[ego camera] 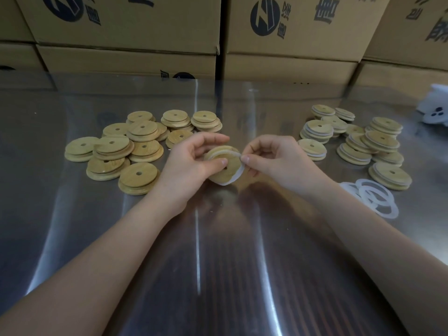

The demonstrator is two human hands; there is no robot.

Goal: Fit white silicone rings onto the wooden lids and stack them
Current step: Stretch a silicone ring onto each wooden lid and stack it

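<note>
Above the middle of a shiny metal table, the left hand grips a wooden lid with a centre hole, fingers curled over its far edge and thumb pressed on its near face. A white silicone ring hangs partly around the lid's lower right rim; the right hand pinches this ring between thumb and forefinger just beside the lid's right edge. How far the ring is seated on the hidden far side cannot be told. To the left, bare wooden lids lie in a loose, overlapping heap on the table. To the right, lids already fitted with white rings sit in short, uneven stacks. Loose silicone rings lie overlapping near the right forearm. A white object rests at the far right edge, and printed cardboard boxes are stacked along the far side of the table.
</note>
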